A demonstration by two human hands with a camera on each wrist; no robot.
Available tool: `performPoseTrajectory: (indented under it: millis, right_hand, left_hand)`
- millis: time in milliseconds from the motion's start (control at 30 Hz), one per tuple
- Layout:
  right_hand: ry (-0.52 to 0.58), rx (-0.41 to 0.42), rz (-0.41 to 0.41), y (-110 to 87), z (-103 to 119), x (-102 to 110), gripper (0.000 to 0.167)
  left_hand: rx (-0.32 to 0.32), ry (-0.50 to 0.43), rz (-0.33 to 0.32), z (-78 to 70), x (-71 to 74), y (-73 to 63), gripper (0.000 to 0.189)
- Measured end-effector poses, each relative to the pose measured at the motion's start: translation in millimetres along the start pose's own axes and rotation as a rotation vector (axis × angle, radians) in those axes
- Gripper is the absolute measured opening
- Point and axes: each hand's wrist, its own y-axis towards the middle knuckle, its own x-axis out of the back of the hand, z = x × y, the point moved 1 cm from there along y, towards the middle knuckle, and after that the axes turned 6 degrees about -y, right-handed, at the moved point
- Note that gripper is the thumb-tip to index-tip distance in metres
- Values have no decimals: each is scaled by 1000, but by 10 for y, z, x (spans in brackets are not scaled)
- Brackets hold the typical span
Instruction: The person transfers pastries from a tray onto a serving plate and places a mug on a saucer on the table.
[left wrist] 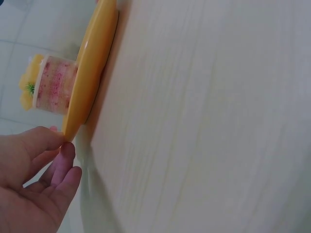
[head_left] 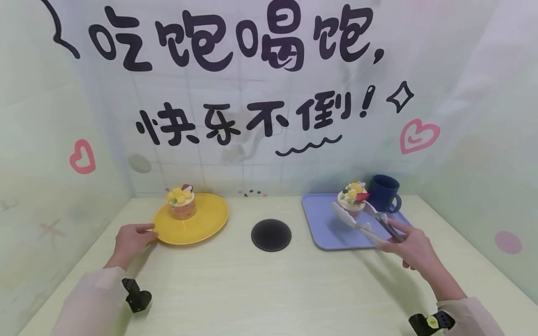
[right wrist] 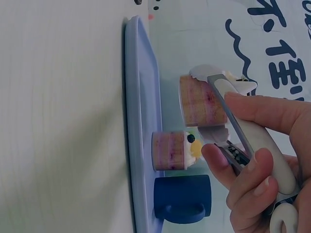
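Observation:
My left hand pinches the near-left rim of a round yellow plate between thumb and fingers. A small cake cup with yellow fruit topping sits on that plate. My right hand grips a pair of tongs with pale handles. Between the tongs' ends is a layered cake cup, raised above the blue tray. In the right wrist view a second layered cake cup stands on the tray beside a dark blue mug. From the head, these two cups overlap.
A black round disc lies on the pale table between plate and tray. Printed walls enclose the table at the back and both sides. The mug stands at the tray's back right corner.

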Motion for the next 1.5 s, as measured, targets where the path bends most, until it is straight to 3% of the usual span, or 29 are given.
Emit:
performPoseTrajectory:
  millis: [1000,1500]
  right_hand:
    - [-30,5,21,118,230,-84,83]
    - [40,17,54,227,383,-223,85]
  left_hand:
    - [-16,3,-28,-6,-9,-29,47]
    - [-14,-6,-27,-16,11,-21,47]
